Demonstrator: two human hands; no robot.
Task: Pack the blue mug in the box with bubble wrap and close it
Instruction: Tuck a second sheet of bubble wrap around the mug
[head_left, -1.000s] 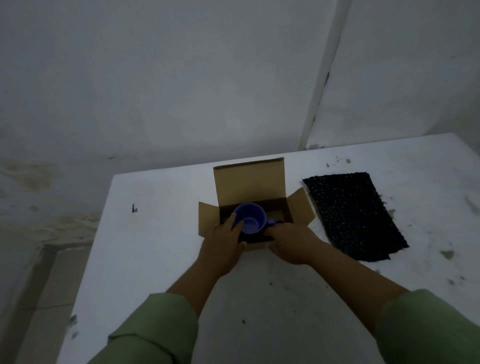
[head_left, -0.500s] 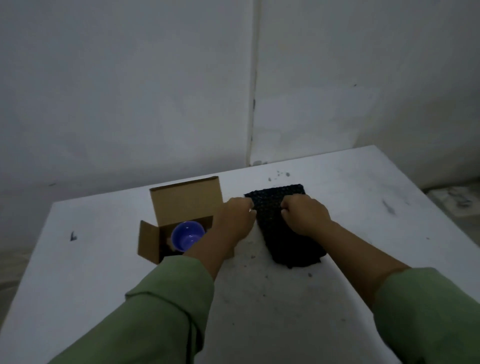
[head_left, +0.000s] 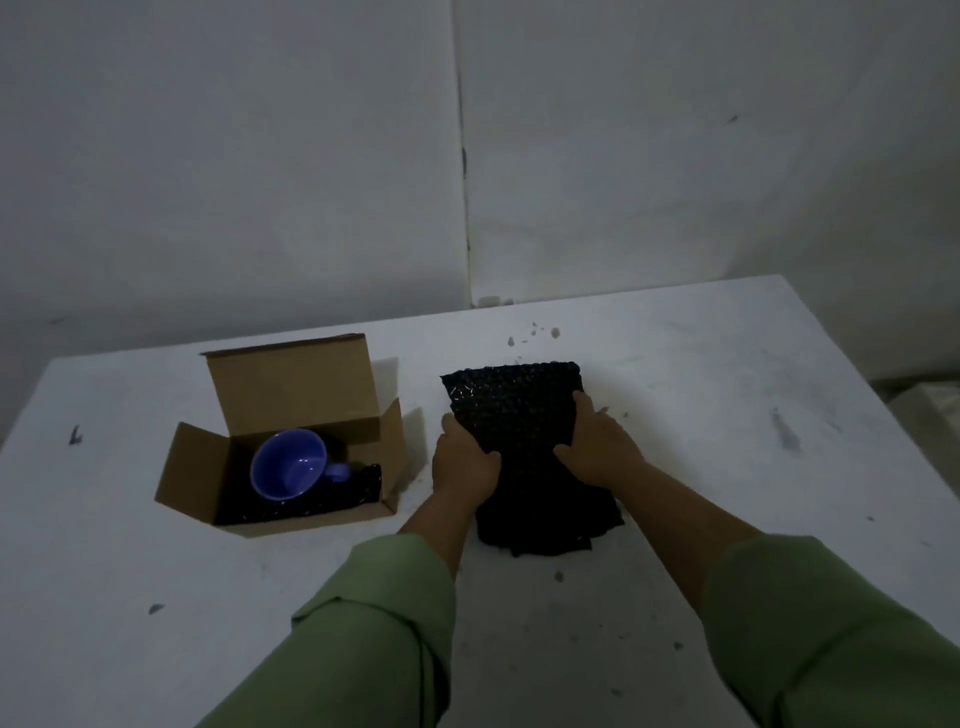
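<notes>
Dim white walls back a scuffed white tabletop (head_left: 675, 374). Both hands, left hand (head_left: 464, 464) and right hand (head_left: 597, 447), grip the black bubble wrap sheet (head_left: 514, 405) by its side edges. The blue mug (head_left: 291, 464) lies tilted in the open cardboard box (head_left: 291, 384), on dark padding. Best lift the sheet evenly, carry it left, and tuck it over the mug before folding the flaps.

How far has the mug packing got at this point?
Done: the blue mug sits in the open box on dark padding. In hand: left hand and right hand hold the black bubble wrap on the table. Left: cover mug, close flaps.
</notes>
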